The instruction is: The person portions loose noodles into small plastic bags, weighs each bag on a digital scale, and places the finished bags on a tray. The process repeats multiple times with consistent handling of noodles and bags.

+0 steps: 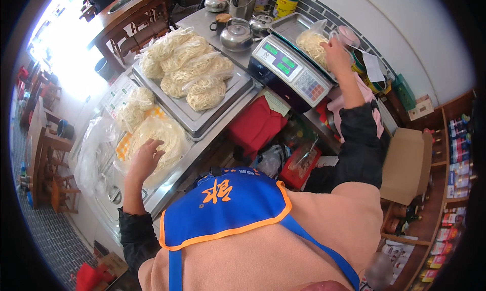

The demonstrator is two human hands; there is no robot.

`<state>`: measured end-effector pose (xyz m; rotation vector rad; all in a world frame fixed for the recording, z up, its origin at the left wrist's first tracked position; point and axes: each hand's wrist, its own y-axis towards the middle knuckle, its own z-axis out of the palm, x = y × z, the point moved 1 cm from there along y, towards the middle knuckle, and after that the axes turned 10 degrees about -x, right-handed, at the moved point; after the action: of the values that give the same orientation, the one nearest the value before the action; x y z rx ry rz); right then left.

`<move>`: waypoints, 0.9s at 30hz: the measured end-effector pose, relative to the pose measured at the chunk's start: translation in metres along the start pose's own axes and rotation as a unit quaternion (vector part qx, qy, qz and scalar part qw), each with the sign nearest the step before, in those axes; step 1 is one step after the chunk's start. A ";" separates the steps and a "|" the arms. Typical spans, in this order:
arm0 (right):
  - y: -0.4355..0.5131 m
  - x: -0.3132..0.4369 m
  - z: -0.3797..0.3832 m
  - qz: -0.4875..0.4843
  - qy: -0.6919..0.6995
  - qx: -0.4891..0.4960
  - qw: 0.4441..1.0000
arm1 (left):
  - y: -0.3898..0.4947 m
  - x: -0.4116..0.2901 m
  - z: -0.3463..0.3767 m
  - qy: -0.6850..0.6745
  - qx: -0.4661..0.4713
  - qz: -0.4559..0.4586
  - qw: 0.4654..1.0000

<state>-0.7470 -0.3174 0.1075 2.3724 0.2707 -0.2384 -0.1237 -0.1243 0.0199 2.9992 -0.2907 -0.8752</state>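
My right hand (336,55) is at the edge of a clear plastic bag of noodles (313,46) lying on the metal pan of a digital scale (290,67); whether its fingers grip the bag cannot be told. Over a large open bag of loose noodles (171,139) hovers my left hand (149,156), fingers apart and holding nothing. Several bagged noodle portions (193,67) are piled on an upturned-looking steel tray (205,122). Two smaller bagged portions (131,114) lie beside the big bag, on a yellow checked cloth (122,146). The scale's display is lit green.
Empty-looking clear plastic bags (97,154) lie at the counter's left. Metal teapots (237,34), a dark mug (220,23) and a yellow can (286,3) stand behind the scale. A red cloth (258,126) hangs below the counter. A cardboard box (406,165) and bottle shelves are at right.
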 end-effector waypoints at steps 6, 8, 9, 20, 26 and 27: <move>0.026 0.011 0.041 -0.068 -0.083 0.070 0.992 | -0.009 -0.010 0.018 -0.017 -0.004 -0.013 1.000; 0.032 0.005 0.046 -0.055 -0.033 0.135 0.989 | -0.015 -0.009 0.022 -0.020 -0.013 -0.012 1.000; 0.037 -0.001 0.045 0.013 0.004 0.117 0.993 | -0.018 -0.009 0.024 -0.024 -0.014 -0.012 1.000; 0.077 -0.072 0.051 0.342 -0.009 -0.041 0.939 | -0.030 -0.006 0.032 -0.038 -0.037 -0.066 0.996; 0.103 -0.088 0.061 0.514 0.324 -0.105 0.787 | -0.023 -0.018 0.035 -0.050 -0.023 -0.059 0.997; 0.105 -0.091 0.060 0.513 0.325 -0.111 0.787 | -0.023 -0.019 0.035 -0.049 -0.022 -0.057 0.997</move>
<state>-0.8130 -0.4450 0.1553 1.9440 -0.6618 1.0725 -0.1538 -0.0971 -0.0008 2.9621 -0.0984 -1.0258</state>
